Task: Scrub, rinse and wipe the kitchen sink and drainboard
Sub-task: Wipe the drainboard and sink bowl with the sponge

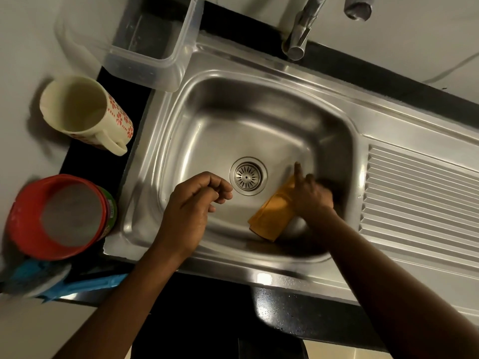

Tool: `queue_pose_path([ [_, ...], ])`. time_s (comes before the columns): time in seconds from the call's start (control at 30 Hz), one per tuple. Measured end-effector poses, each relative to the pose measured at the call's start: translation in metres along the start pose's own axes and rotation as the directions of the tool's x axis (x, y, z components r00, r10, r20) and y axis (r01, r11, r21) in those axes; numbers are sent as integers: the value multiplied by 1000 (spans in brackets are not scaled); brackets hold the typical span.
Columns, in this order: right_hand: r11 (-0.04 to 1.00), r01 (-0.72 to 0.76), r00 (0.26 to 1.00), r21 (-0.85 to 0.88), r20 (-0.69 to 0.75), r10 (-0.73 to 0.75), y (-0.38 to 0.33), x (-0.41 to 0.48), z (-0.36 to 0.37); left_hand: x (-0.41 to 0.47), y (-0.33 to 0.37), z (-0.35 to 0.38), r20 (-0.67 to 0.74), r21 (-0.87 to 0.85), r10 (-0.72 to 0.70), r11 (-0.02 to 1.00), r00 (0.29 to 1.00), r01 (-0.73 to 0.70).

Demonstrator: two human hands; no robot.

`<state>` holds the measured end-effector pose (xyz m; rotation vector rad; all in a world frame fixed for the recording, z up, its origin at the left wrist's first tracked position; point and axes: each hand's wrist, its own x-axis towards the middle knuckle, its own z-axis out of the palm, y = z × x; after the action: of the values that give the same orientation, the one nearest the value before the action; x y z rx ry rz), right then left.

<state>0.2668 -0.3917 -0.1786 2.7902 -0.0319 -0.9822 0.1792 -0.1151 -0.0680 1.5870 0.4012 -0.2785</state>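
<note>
Wiping seems under way: the right hand (311, 196) lies on a folded orange cloth (270, 217) against the right wall of the stainless steel sink basin (207, 120), forefinger straight, other fingers too blurred to tell; the left hand (191, 203) hovers loosely curled, empty; the ribbed steel drainboard (420, 203) probably remains.

Right hand (311, 196) on orange cloth (269, 218) in sink (207, 120)

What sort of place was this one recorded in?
Most likely a home kitchen: a stainless steel sink with a ribbed drainboard set in a dark counter, a tap over it, a flowered jug beside it. The right hand holds an orange cloth in the basin.
</note>
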Motion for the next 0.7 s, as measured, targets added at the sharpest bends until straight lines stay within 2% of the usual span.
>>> queue_pose_path([
  [0.1,989,19,953,144,-301,25,9,6,-16,2,1,0,-1,-22,-5,1000,1000,5],
  [0.13,978,14,932,207,-356,62,10,5,-18,3,0,1,1,-26,-6,1000,1000,6],
  [0.17,964,-2,935,265,-341,96,8,3,-18,4,0,2,3,-29,-4,1000,1000,4],
  [0.2,949,-35,958,312,-259,120,5,1,-15,5,-1,3,5,-29,-2,1000,1000,3],
  [0.27,919,-124,990,376,-15,139,-5,-4,-2,6,-1,5,16,-29,-4,1000,1000,4],
  [0.37,828,-242,969,506,165,183,-21,-7,22,9,0,6,28,-22,1,1000,1000,0],
  [0.47,814,-277,961,510,163,225,-35,-2,40,11,0,5,31,-19,-6,1000,1000,6],
  [0.7,818,-227,959,528,-27,283,-31,18,49,14,-3,-1,41,22,-24,1000,999,23],
])
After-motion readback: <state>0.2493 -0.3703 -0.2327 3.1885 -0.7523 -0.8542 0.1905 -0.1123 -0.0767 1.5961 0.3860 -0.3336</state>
